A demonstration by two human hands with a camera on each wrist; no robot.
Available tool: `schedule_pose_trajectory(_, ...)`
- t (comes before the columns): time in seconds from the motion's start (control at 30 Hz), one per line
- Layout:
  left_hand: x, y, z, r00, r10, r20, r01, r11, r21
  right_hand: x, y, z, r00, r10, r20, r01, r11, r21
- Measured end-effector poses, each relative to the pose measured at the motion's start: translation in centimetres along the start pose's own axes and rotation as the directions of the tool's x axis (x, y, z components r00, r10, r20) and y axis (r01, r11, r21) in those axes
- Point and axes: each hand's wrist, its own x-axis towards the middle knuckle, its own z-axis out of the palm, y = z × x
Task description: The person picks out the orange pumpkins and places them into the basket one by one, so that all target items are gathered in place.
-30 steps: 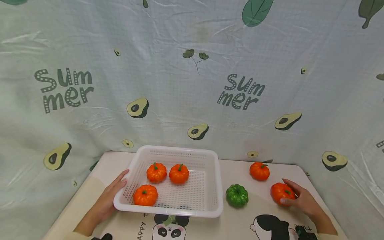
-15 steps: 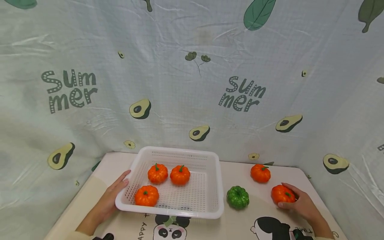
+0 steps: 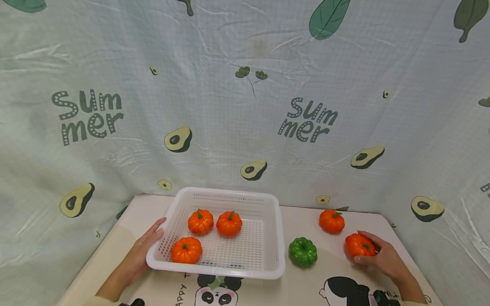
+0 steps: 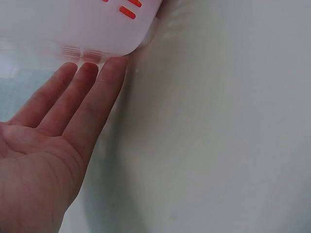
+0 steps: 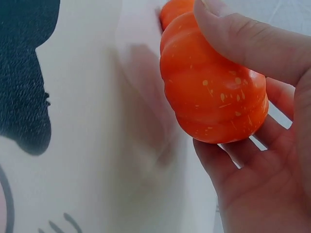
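Observation:
My right hand grips a small orange pumpkin at the right of the table, thumb on the near side and fingers behind. In the right wrist view the pumpkin sits between thumb and fingers, its shadow falling on the tabletop beside it. My left hand touches the left side of a white plastic basket. The left wrist view has that hand's straight fingertips right at the basket's lower wall. Three orange pumpkins lie inside the basket, among them a front one.
Right of the basket lies a green pumpkin. Another orange pumpkin lies farther back, near the table's far edge. A printed curtain hangs behind and beside the table. Cartoon prints such as a panda mark the tabletop.
My right thumb has moved to the pumpkin's near side, and the grip has settled round it. The held pumpkin has shifted very slightly up in the view. Left hand and basket stay put.

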Motion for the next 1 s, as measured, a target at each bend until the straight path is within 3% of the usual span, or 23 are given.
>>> schedule_pose_trajectory(0.33, 0.0, -0.1, 0.0, 1.000, -0.005, -0.001, 0.005, 1.000, -0.008, 0.0, -0.9, -0.1, 1.000, -0.020, -0.001, 0.020, 1.000, -0.007)
schedule_pose_trajectory(1.0, -0.2, 0.1, 0.1, 1.000, -0.004, -0.002, 0.004, 1.000, -0.008, -0.4, -3.1, -0.3, 0.988, -0.147, 0.042, 0.146, 0.989, 0.024)
